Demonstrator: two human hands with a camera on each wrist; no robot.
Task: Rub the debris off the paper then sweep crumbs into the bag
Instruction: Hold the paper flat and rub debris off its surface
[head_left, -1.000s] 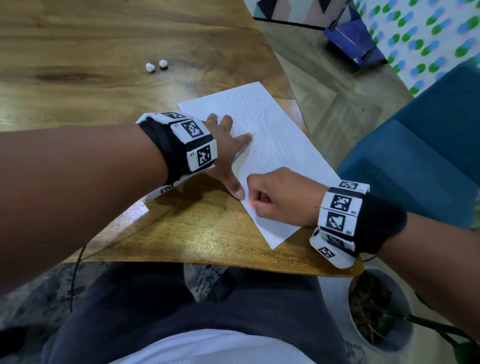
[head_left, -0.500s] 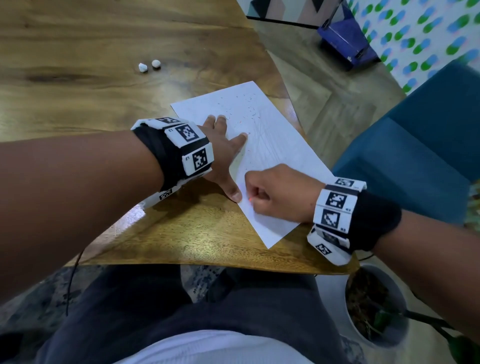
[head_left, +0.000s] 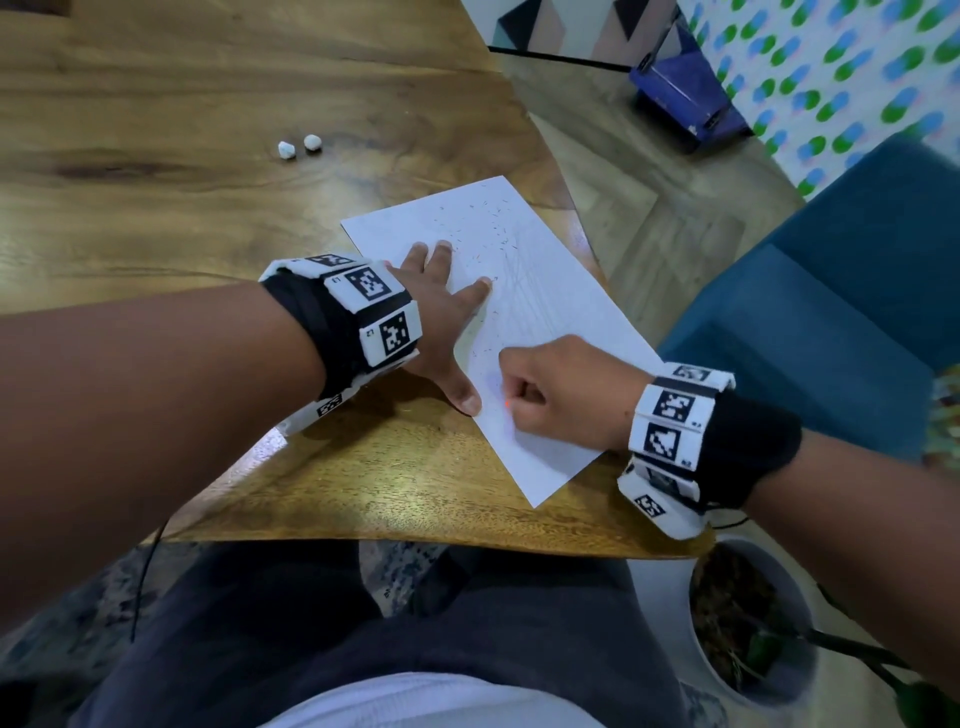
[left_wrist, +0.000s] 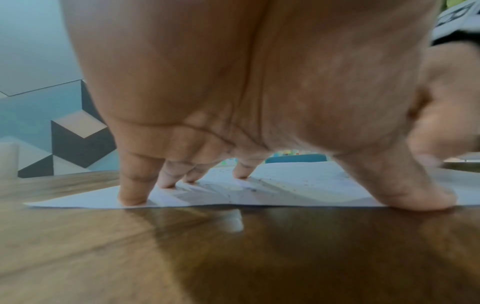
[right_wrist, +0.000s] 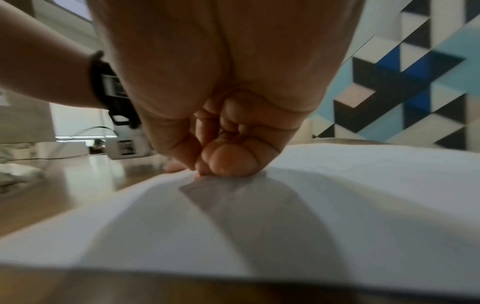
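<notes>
A white paper (head_left: 561, 312) lies slanted at the table's near right corner. Fine dark debris (head_left: 483, 218) speckles its far half. My left hand (head_left: 447, 312) is spread flat, and its fingertips (left_wrist: 132, 200) and thumb press the paper's (left_wrist: 298, 185) left edge down. My right hand (head_left: 545, 395) is curled, with its fingers and thumb pinching a small orange piece (head_left: 506, 402) against the paper beside the left thumb. In the right wrist view only a sliver of the orange piece (right_wrist: 198, 174) shows under the fingertips, on the paper (right_wrist: 337, 195). No bag is in view.
Two small white pellets (head_left: 298, 146) lie on the wooden table (head_left: 208, 208) beyond the paper. A blue chair (head_left: 831, 312) stands right of the table, a potted plant (head_left: 753, 623) below its corner, and a purple box (head_left: 685, 98) on the floor farther back.
Both hands stay in nearly the same places on the paper. Only the head view has shifted slightly.
</notes>
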